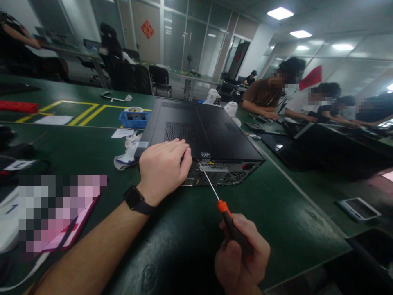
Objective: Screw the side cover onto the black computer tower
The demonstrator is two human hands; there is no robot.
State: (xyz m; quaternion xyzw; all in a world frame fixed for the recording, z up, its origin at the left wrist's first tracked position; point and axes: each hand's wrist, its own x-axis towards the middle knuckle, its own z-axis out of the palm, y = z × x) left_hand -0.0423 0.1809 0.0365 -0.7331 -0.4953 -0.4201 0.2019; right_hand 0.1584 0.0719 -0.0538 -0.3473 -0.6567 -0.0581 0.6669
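Observation:
A black desktop computer case lies on its side on the green table, its rear panel facing me. My left hand, with a dark watch on the wrist, grips the near left edge of the case; its fingers are bent, and their tips are partly hidden. In my right hand is a screwdriver with an orange and dark handle, fingers wrapped round it. Its thin metal shaft points up and left, and the tip is at the upper edge of the rear panel. I cannot make out a screw there.
A blue bin with a tape roll stands left of the case, near white gloves. A pink-edged item lies at left. A dark laptop and a small white-framed device are at right. Other people sit farther back.

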